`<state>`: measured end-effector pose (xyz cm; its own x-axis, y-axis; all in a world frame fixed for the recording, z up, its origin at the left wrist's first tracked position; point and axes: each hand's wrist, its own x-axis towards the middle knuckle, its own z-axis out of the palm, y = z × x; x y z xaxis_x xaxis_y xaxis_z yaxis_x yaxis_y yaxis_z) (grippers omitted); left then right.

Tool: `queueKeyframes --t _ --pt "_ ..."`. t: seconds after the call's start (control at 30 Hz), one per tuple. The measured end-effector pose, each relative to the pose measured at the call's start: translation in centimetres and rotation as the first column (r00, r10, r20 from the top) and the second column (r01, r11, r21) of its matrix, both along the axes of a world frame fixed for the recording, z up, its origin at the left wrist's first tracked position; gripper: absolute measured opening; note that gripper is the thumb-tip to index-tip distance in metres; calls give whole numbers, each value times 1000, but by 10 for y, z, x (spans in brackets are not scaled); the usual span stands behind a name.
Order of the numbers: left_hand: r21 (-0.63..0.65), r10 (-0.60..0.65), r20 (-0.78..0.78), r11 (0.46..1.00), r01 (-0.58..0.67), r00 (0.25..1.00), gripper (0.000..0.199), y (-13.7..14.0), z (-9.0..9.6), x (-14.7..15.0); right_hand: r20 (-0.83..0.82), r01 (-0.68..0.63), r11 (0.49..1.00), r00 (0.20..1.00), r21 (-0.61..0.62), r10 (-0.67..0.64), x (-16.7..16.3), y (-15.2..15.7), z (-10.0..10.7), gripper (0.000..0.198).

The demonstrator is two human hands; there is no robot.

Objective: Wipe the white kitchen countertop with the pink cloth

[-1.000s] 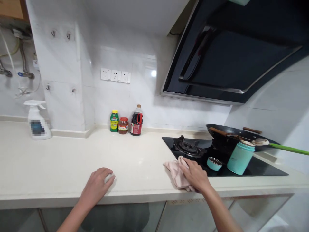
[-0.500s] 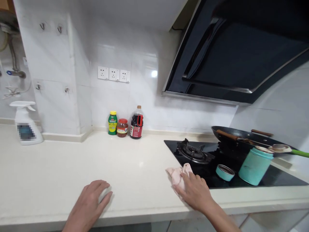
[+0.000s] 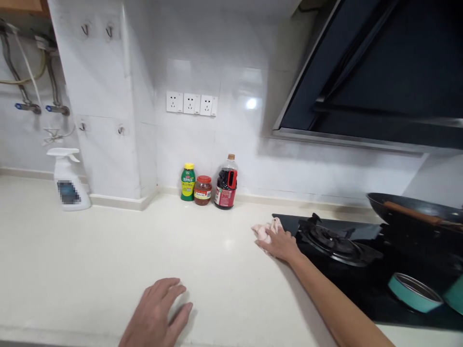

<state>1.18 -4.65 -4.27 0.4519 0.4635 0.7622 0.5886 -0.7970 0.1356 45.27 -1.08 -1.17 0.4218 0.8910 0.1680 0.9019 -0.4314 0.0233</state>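
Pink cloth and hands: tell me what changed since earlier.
The right hand has moved the cloth along the left edge of the stove toward the wall, still holding it. The left hand stays empty; the jar and spray bottle stand where they were.

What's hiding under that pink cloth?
You can see pale countertop beside the pink cloth, at the left edge of the black stovetop. Whatever lies directly underneath is covered by the cloth and the right hand, so I can't tell.
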Motion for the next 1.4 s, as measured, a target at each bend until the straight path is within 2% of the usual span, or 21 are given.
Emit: queueKeyframes --t 0.07,0.17,0.27,0.37,0.47,0.6,0.67,0.73,0.83,0.97,1.0,1.07,1.17,1.27,1.33,1.4 --pt "-28 13 14 1000 -12 1000 22 0 0 0 -16 -38 999 999 6 38 -17 10 1 65" --pt "-88 39 33 995 -35 999 22 0 -1 -1 -35 -167 986 985 19 168 -55 13 3 58" --pt "-151 66 56 987 -56 996 23 1 -1 -1 -50 -348 937 936 33 350 -104 4 5 54" --pt "-191 96 82 978 -79 992 26 3 -1 -3 -57 -519 853 852 44 521 -149 -18 4 50" --pt "-208 112 95 974 -91 989 28 5 0 -4 -67 -658 741 740 132 669 -177 -55 -2 46" --pt "-230 113 89 969 -90 990 30 6 2 -5 -14 -778 550 573 304 819 -180 -119 -11 42" --pt "-237 111 81 967 -89 990 31 5 2 -5 19 -796 502 539 337 842 -167 -149 -15 45" --pt "-239 108 69 967 -89 992 30 4 2 -5 38 -769 528 578 359 815 -145 -172 -21 46" --pt "-232 100 54 969 -85 994 29 3 1 -4 73 -661 653 721 371 689 -95 -187 -34 41" --pt "-226 92 68 971 -75 993 27 2 1 -2 93 -376 884 926 276 365 -35 -173 -39 46" --pt "-226 92 73 971 -73 993 27 2 1 -2 90 -300 924 954 237 286 -27 -166 -35 48" --pt "-225 92 80 972 -72 993 28 2 2 -1 70 -183 970 982 157 174 -24 -148 -24 49" --pt "-225 96 85 972 -75 992 29 1 3 0 30 -144 984 990 105 141 -44 -122 -7 46" --pt "-217 111 104 972 -87 988 32 1 5 0 7 -252 963 968 93 252 -86 -104 -1 40" --pt "-209 114 115 974 -88 987 35 2 6 0 -11 -367 925 929 96 370 -123 -101 -3 37" --pt "-215 110 118 973 -83 987 38 2 7 0 -35 -501 853 859 148 511 -166 -104 -7 37"
